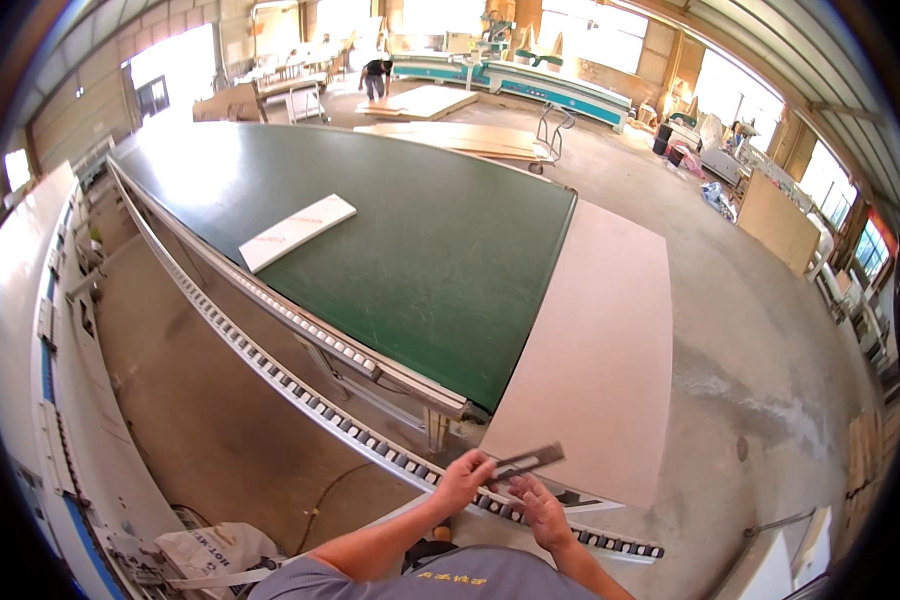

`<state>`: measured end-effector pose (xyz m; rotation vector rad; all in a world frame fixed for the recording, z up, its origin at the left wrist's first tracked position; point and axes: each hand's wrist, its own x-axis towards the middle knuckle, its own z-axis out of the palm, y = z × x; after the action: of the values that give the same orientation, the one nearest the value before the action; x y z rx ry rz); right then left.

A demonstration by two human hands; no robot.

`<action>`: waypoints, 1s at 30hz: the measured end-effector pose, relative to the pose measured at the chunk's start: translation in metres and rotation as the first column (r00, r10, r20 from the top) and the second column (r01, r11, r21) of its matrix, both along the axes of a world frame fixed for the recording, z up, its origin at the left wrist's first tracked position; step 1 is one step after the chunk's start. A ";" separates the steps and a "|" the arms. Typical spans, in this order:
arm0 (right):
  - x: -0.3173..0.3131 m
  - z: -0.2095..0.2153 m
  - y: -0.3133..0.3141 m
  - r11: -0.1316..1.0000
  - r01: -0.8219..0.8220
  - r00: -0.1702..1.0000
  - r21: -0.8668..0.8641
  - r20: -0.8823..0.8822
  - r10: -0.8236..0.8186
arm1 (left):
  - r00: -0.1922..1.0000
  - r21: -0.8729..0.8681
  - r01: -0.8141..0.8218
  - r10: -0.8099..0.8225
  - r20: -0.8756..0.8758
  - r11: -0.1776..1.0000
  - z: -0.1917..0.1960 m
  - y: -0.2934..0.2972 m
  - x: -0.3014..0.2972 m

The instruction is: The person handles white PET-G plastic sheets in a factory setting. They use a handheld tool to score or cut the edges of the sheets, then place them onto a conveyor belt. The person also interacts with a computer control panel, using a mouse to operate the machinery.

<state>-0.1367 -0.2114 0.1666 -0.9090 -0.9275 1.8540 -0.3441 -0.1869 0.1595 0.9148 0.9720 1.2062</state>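
My left hand (464, 478) is closed around one end of a dark, flat, strip-like tool (538, 459), whose exact kind I cannot make out. The tool points to the right and has a lighter patch along its middle. My right hand (542, 511) is just below the tool, with its fingers apart; whether the fingertips touch it is unclear. Both hands are above the near end of a narrow roller rail (385, 450). A white board strip (298, 232) with red print lies at an angle on the green belt table (420, 270).
A large pale panel (595, 330) lies beside the belt table's right end. On the left runs a long machine (65, 400), with a white sack (215, 548) at its foot. Further back, a person (375, 78) bends near stacked boards (420, 102). White panels (770, 570) stand at lower right.
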 end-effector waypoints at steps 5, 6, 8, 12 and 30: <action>0.008 -0.009 0.042 0.985 0.031 0.995 -0.172 -0.087 -0.047 | 0.847 0.002 0.521 -0.517 -0.123 0.853 0.010 0.046 0.013; 0.001 -0.005 0.046 0.958 0.200 0.979 -0.205 0.006 -0.203 | 0.775 0.011 0.578 -0.545 -0.320 0.816 0.003 0.066 0.002; 0.008 -0.008 0.053 0.929 0.291 0.956 -0.228 0.051 -0.288 | 0.638 0.015 0.555 -0.414 -0.649 0.832 -0.026 0.114 -0.035; 0.030 -0.016 0.062 0.865 0.458 0.885 -0.204 0.196 -0.422 | 0.421 0.238 0.069 0.188 -0.887 0.969 -0.097 0.237 -0.193; 0.013 -0.055 0.098 0.763 0.441 0.874 -0.472 0.417 -0.248 | -0.217 -0.064 -0.479 -0.188 -0.958 0.875 -0.127 0.391 -0.464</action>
<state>-0.1237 -0.1135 0.1117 -1.6771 -0.3386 1.6779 -0.8079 0.2038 0.0326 1.3637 2.6945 -0.0394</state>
